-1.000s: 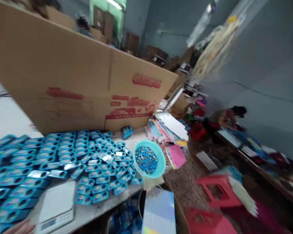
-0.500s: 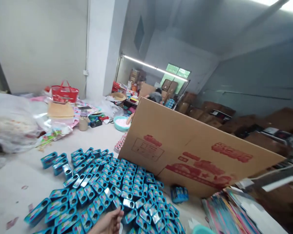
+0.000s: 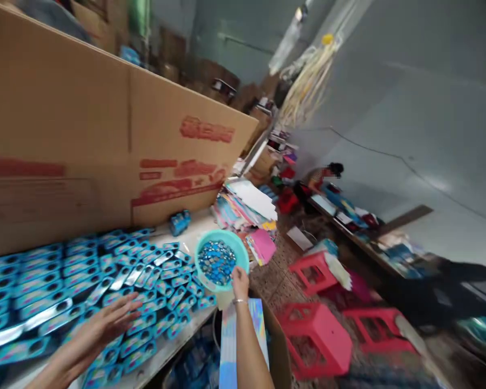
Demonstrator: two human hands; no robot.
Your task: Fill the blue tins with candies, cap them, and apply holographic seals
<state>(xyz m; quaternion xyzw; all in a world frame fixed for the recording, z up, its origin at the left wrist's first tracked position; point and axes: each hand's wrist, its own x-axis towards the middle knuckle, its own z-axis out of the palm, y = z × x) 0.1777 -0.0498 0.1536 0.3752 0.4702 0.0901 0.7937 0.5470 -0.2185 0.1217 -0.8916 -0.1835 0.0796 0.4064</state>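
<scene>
My left hand (image 3: 107,323) reaches over several rows of small blue boxes (image 3: 135,356) with round holes in their tops, fingers stretched out and nothing in them. My right hand (image 3: 240,282) is closed at the near right rim of a turquoise basin (image 3: 200,275). Inside the basin lie many small blue and silvery pieces (image 3: 216,260); what the fingers pinch, if anything, is hidden. Under my right forearm is a shiny, pale iridescent stack of sheets or a box (image 3: 229,346), its kind unclear.
A big cardboard panel (image 3: 89,119) stands along the table's back. Stacked colourful cards (image 3: 247,202) lie behind the basin, and a small blue bundle (image 3: 180,222) lies left of it. Red stools (image 3: 318,337) stand on the floor at right. Another person (image 3: 322,175) sits farther off.
The view has swung to the right, bringing the basin fully into sight. My right hand now shows at the basin's rim. One hand was over the boxes before, too.
</scene>
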